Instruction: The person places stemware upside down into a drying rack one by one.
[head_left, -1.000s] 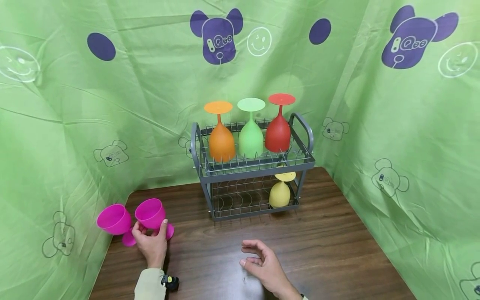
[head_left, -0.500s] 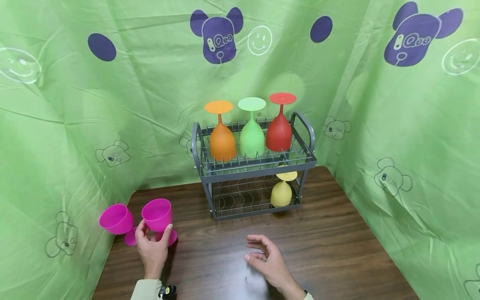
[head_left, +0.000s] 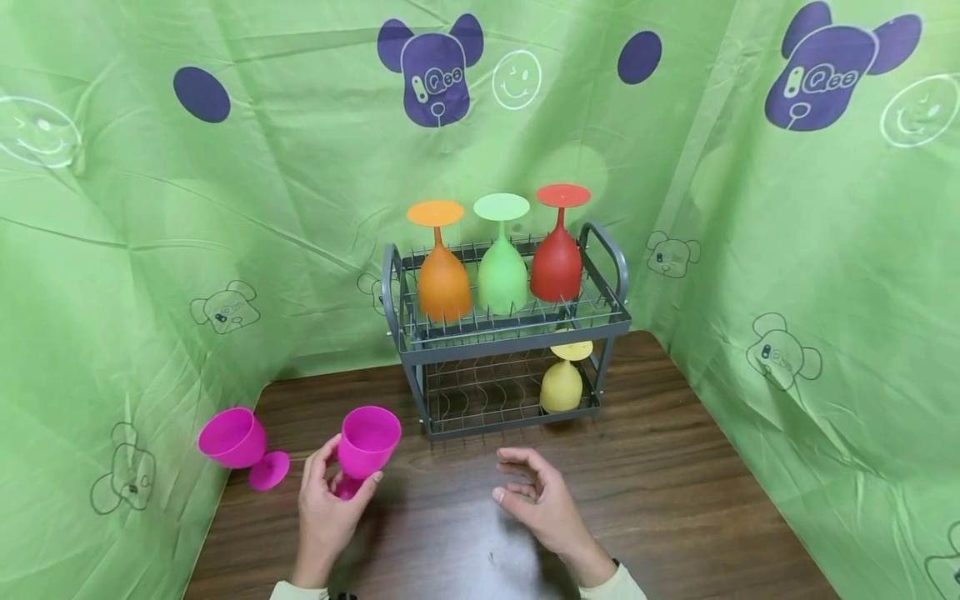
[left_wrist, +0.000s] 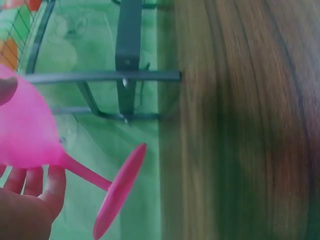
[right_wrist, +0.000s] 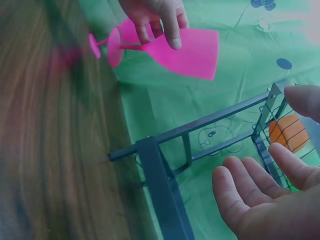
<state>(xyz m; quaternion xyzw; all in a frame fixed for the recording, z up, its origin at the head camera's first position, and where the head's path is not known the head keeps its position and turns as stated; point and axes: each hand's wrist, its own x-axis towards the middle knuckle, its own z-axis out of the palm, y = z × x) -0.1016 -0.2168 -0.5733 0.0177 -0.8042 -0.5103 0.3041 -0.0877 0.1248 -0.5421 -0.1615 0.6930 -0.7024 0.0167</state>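
Note:
My left hand (head_left: 330,512) grips a pink goblet (head_left: 369,442) around the lower part of its bowl. In the left wrist view this goblet (left_wrist: 25,130) is off the table, its stem and round foot tilted. A second pink goblet (head_left: 232,439) stands on the table to the left. My right hand (head_left: 546,508) hovers over the table in front of the rack with loosely bent fingers and nothing in them. In the right wrist view its fingers (right_wrist: 245,185) are spread apart from the thumb.
A grey two-tier dish rack (head_left: 517,343) stands at the back. Upside down on its top tier are orange (head_left: 444,287), green (head_left: 502,279) and red (head_left: 557,267) goblets. A yellow goblet (head_left: 561,387) is upside down at the lower tier's right. Green cloth (head_left: 322,208) surrounds the wooden table (head_left: 675,483).
My left hand has lifted the pink goblet and carried it right, away from the other pink one. My right hand has shifted slightly forward and to the right.

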